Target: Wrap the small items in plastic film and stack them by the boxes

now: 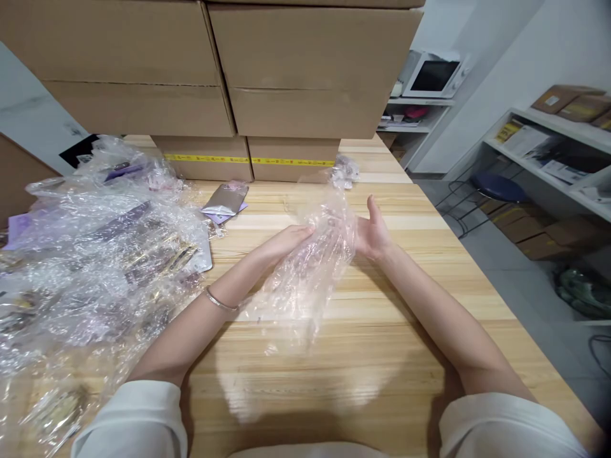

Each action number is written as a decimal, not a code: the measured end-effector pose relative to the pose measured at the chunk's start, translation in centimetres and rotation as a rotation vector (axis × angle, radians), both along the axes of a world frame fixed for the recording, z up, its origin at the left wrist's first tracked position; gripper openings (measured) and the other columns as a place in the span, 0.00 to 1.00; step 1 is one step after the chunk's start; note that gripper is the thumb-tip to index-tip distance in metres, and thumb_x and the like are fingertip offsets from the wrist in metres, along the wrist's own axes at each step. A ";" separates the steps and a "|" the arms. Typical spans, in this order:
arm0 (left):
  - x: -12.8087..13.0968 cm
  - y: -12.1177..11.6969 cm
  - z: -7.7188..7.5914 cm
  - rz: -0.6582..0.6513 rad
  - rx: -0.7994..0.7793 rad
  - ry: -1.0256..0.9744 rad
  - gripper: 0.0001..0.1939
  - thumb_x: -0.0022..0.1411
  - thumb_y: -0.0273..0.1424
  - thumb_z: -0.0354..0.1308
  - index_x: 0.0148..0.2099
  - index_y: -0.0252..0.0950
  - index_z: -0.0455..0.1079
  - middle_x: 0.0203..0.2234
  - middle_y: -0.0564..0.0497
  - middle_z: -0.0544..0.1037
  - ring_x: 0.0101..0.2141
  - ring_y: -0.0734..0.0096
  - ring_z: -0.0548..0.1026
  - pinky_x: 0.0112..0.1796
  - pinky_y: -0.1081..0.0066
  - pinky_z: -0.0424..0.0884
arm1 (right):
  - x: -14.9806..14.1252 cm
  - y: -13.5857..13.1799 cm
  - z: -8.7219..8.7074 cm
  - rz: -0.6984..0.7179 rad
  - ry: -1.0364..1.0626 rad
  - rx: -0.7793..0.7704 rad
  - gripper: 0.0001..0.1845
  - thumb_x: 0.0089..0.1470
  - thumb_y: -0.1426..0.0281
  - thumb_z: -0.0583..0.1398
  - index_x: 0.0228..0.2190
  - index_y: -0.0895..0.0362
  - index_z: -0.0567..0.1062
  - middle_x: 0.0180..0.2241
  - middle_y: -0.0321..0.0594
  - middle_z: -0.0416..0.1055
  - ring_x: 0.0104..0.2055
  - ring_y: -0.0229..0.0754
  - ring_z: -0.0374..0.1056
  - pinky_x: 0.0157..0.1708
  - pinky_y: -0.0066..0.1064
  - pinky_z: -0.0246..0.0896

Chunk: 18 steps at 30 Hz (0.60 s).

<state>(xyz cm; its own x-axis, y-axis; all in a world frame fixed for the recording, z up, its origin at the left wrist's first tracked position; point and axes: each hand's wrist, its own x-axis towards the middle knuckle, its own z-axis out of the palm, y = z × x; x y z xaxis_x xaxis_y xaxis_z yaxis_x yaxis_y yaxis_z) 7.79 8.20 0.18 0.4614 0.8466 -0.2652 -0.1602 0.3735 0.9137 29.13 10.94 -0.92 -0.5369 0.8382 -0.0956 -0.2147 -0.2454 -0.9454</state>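
Observation:
A crumpled, see-through plastic bag [317, 261] stretches between my hands above the wooden table, its loose end trailing towards me. My left hand [290, 240] grips it from the left side; the fingertips are partly lost in the shiny folds. On the other side, my right hand [373, 235] is against the plastic with the palm turned inward and the thumb sticking up apart. Its other fingers are partly hidden behind the film. Left of my hands, a small grey packet [226, 200] lies on a purple piece.
A large heap of clear plastic packages [105, 267] covers the table's left side. Stacked cardboard boxes [310, 70] stand along the back. A small crumpled plastic bundle [344, 170] lies by them. The table [429, 267] ends in a slanting edge on the right; a stool [497, 186] stands beyond.

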 end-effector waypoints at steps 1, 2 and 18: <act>0.1 -0.1 -0.2 0.012 0.013 0.039 0.09 0.64 0.32 0.61 0.35 0.31 0.76 0.27 0.47 0.80 0.28 0.68 0.76 0.34 0.70 0.72 | 0.0 -0.1 0.0 -0.026 0.009 -0.014 0.37 0.50 0.37 0.52 0.41 0.55 0.75 0.36 0.46 0.77 0.46 0.55 0.73 0.46 0.48 0.69; 0.1 -0.2 -0.5 0.050 0.019 0.070 0.09 0.63 0.31 0.61 0.33 0.31 0.75 0.25 0.48 0.79 0.27 0.69 0.75 0.32 0.71 0.71 | -0.1 -0.2 -0.1 -0.061 -0.001 -0.012 0.30 0.49 0.42 0.58 0.40 0.54 0.75 0.34 0.44 0.77 0.44 0.52 0.74 0.46 0.46 0.69; -7.4 -1.3 1.2 0.462 0.108 0.038 0.14 0.63 0.35 0.58 0.32 0.39 0.56 0.15 0.63 0.62 0.08 0.83 0.53 0.10 0.81 0.47 | 9.0 0.0 5.4 -0.455 -0.331 0.030 0.13 0.37 0.70 0.63 0.31 0.50 0.69 0.23 0.33 0.67 0.23 0.40 0.62 0.23 0.33 0.61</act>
<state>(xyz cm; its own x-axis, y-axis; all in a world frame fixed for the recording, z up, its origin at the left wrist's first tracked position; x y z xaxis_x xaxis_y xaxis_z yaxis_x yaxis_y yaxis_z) 0.42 6.85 1.41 0.0218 0.9845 -0.1738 -0.2524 0.1736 0.9519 38.13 10.99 4.52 -0.0657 0.9833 -0.1696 0.0165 -0.1688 -0.9855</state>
